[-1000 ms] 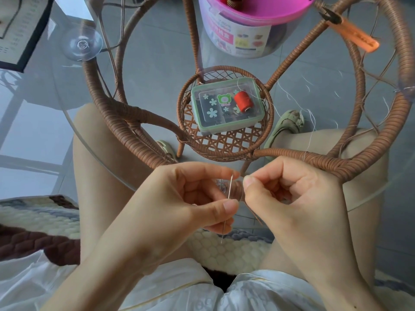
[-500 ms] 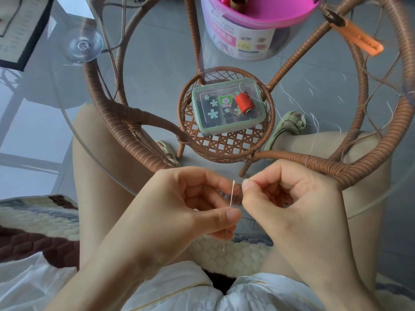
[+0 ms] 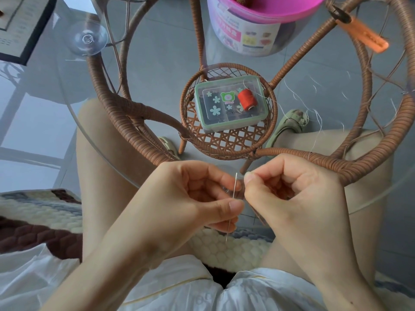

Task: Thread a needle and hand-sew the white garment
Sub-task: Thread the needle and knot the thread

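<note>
The left hand (image 3: pixel 179 198) grip pinches the needle (image 3: pixel 234 187) upright. At its 3 o'clock, the right hand (image 3: pixel 298 198) grip pinches white thread (image 3: pixel 311 153) beside the eye. The white garment (image 3: pixel 168 286) lies at 6 o'clock.

Left hand (image 3: pixel 186 198) pinches needle (image 3: pixel 235 187) upright; right hand (image 3: pixel 298 198) fingers (image 3: pixel 260 179) pinch thread (image 3: pixel 314 142) beside it.

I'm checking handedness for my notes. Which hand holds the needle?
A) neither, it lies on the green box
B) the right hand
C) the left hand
C: the left hand pinches the needle upright between thumb and fingers; the right hand only holds pinched thread at its top end.
</note>
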`<state>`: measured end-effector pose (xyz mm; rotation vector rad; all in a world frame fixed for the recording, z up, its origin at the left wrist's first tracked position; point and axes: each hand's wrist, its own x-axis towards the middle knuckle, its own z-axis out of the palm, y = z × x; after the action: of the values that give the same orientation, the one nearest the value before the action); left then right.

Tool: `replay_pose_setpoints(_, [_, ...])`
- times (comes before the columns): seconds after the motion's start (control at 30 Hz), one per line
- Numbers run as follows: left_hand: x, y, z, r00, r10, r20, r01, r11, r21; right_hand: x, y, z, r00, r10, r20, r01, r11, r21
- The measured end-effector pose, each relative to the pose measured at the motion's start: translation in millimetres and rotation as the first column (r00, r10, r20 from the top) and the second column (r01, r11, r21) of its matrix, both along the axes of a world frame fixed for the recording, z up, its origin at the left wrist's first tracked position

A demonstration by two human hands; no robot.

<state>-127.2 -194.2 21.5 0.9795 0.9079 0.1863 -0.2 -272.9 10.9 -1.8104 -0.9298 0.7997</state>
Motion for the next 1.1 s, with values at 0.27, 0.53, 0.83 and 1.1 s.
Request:
replay_pose_setpoints(0.27, [0.5, -0.4, -1.1, 1.000, 0.012, -0.002, -0.012, 1.000, 0.004, -0.2, -0.1, -0.2, 0.999, -0.001, -0.033, 0.001, 1.000, -0.008])
replay_pose_setpoints(0.53, [-0.6, -2.4, -3.0, 1.000, 0.014, -0.009, -0.014, 1.000, 0.011, -0.6, -1.2, -1.3, 0.999, -0.003, -0.036, 0.002, 1.000, -0.007])
replay_pose_setpoints(0.83, [0.3, -2.9, -3.3, 1.000, 0.012, -0.015, -0.012, 1.000, 0.019, -0.2, -1.0, -1.4, 0.999, 0.003, -0.034, -0.003, 1.000, -0.010])
replay_pose_setpoints(1.1, [0.0, -3.1, -2.6, 1.000, 0.011, -0.014, -0.011, 1.000, 0.023, -0.5, -0.7, -1.2, 0.999, 0.004, -0.036, -0.004, 1.000, -0.013])
